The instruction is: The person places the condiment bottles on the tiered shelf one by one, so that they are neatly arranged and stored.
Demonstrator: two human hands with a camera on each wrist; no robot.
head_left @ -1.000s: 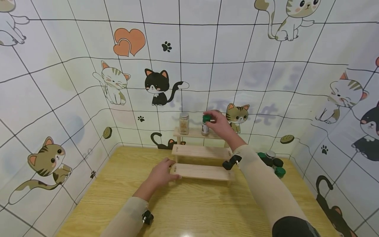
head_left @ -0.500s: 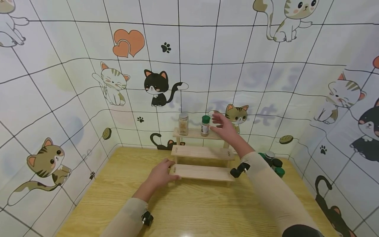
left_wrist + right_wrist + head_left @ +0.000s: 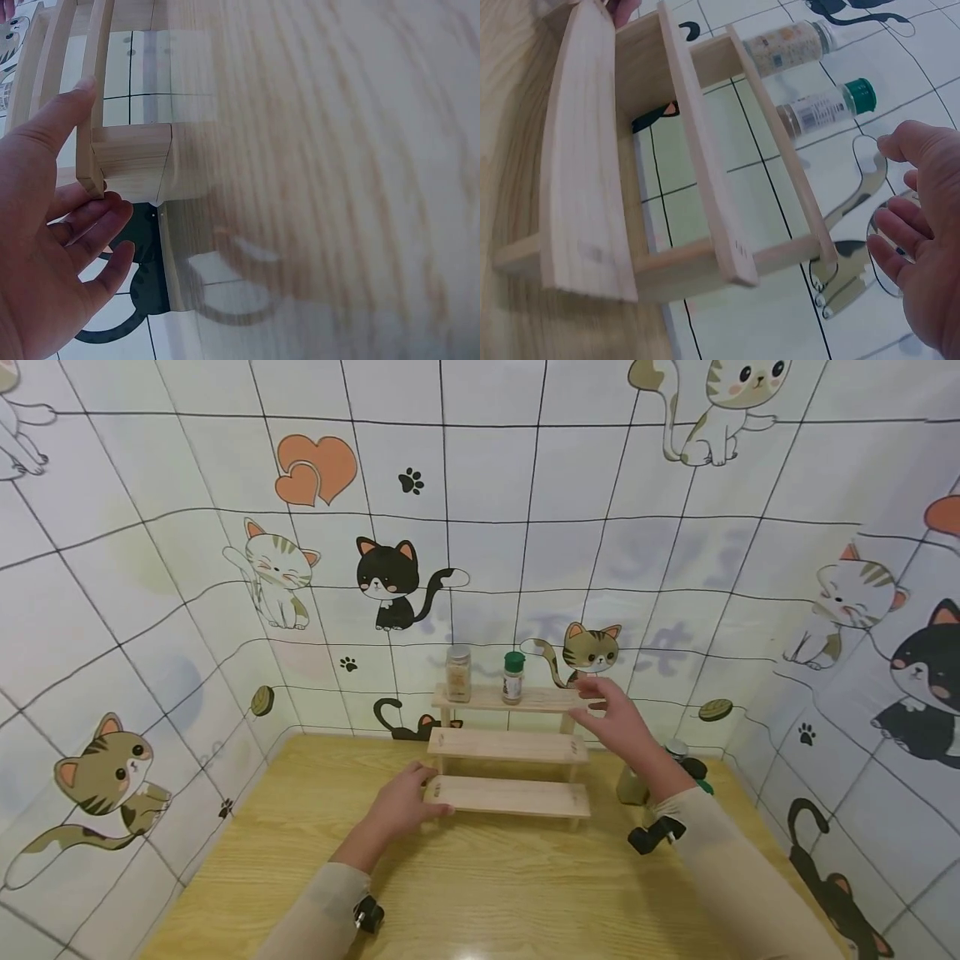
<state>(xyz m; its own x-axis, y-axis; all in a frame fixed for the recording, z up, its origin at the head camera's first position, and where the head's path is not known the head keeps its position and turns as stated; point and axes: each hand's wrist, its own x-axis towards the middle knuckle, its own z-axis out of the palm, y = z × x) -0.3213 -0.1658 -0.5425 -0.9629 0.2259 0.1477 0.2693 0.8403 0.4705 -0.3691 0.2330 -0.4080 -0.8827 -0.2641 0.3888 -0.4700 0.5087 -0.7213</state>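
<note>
A three-step wooden rack (image 3: 506, 745) stands on the table against the back wall. On its top step stand a silver-lidded jar (image 3: 458, 673) and a green-lidded jar (image 3: 513, 677), both upright. My right hand (image 3: 609, 714) hovers just right of the top step, fingers spread, holding nothing; the right wrist view shows the same hand (image 3: 919, 225) apart from the rack (image 3: 690, 165) and the green-lidded jar (image 3: 825, 109). My left hand (image 3: 416, 792) rests with straight fingers on the left end of the bottom step; the left wrist view shows the left hand (image 3: 56, 225) against the rack's end (image 3: 124, 161).
Several more jars (image 3: 678, 764) with green, dark and silver lids stand on the yellow wooden table (image 3: 487, 885) at the right, partly behind my right forearm. Cat-patterned walls enclose the table on the left, back and right.
My right hand has let go of the green-lidded jar, left standing on the top step, and has drawn back to the right and down. My left hand has stayed on the bottom step.
</note>
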